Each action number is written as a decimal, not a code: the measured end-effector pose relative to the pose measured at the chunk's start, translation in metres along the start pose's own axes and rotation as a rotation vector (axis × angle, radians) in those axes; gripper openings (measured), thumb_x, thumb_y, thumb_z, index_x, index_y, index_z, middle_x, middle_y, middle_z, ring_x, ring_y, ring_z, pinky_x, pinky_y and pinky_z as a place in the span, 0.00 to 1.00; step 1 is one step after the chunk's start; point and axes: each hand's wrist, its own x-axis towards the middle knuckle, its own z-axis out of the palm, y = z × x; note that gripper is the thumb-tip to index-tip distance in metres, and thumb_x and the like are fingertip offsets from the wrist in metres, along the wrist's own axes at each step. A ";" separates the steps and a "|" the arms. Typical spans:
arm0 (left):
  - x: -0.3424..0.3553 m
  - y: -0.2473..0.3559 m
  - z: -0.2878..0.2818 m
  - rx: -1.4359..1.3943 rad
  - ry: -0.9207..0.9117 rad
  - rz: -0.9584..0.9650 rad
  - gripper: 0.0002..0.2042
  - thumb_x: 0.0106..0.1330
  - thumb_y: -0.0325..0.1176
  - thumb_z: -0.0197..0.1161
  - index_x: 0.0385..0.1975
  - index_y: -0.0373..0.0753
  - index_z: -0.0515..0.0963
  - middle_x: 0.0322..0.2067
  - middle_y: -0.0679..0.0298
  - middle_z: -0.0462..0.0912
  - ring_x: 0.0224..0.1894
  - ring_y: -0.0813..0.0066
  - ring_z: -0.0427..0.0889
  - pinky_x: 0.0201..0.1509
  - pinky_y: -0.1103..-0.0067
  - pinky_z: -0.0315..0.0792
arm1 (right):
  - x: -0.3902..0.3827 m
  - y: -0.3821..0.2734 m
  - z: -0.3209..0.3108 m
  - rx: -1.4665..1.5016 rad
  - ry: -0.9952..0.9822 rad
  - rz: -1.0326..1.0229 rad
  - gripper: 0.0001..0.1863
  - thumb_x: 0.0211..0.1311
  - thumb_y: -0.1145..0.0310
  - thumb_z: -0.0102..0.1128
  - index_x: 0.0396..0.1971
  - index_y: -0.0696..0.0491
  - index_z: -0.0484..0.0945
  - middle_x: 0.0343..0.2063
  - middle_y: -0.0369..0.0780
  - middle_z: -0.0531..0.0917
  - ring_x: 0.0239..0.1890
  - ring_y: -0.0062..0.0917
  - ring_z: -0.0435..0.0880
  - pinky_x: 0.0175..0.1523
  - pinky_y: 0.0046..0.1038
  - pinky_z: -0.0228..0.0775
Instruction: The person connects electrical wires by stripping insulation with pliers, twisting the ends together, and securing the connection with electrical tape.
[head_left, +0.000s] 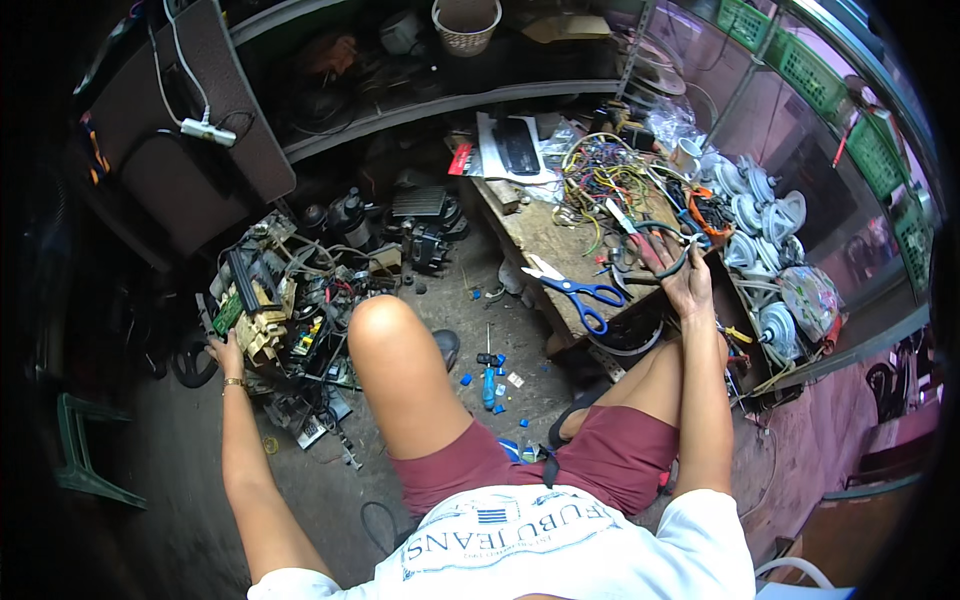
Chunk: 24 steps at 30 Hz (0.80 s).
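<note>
My left hand [226, 350] grips the edge of a jumbled electronics assembly [258, 322] with a green circuit board and beige plastic, in the floor pile at left. My right hand [684, 285] rests at the bench's right edge, fingers stretched over several hand tools; a dark-handled tool [672, 258] lies under them, partly hidden. Just beyond is a red-and-white handled cutting tool [625, 222]. Open blue-handled scissors [585, 296] lie on the worn wooden bench [530, 235], left of that hand. A tangle of colored wires [610, 175] covers its back.
Stacked grey plastic housings [760, 215] fill the right side. A blue screwdriver [488, 385] and small parts lie between my legs. Black motor-like parts [430, 245] sit behind. A shelf [420, 108] spans the back, a green stool [85, 450] stands at lower left and a power strip [207, 132] hangs upper left.
</note>
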 end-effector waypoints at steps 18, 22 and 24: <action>-0.194 0.369 -0.053 -0.340 0.061 1.240 0.22 0.59 0.34 0.59 0.53 0.35 0.69 0.53 0.52 0.69 0.57 0.58 0.65 0.63 0.69 0.57 | 0.016 -0.116 -0.082 0.070 0.113 -0.268 0.19 0.70 0.57 0.35 0.40 0.56 0.69 0.55 0.52 0.69 0.57 0.49 0.67 0.62 0.57 0.54; -0.281 0.428 -0.032 -0.300 -0.552 1.470 0.19 0.57 0.30 0.59 0.51 0.36 0.71 0.49 0.55 0.72 0.55 0.62 0.69 0.60 0.73 0.61 | 0.021 -0.120 -0.069 0.006 0.179 -0.452 0.20 0.71 0.55 0.31 0.34 0.55 0.68 0.52 0.54 0.71 0.56 0.51 0.68 0.62 0.57 0.56; -0.325 0.447 -0.015 -0.171 -0.720 1.652 0.20 0.56 0.31 0.61 0.50 0.37 0.71 0.48 0.56 0.72 0.54 0.60 0.70 0.58 0.71 0.63 | 0.027 -0.134 -0.078 0.010 0.217 -0.523 0.24 0.71 0.52 0.27 0.35 0.57 0.66 0.45 0.55 0.75 0.51 0.51 0.73 0.60 0.56 0.60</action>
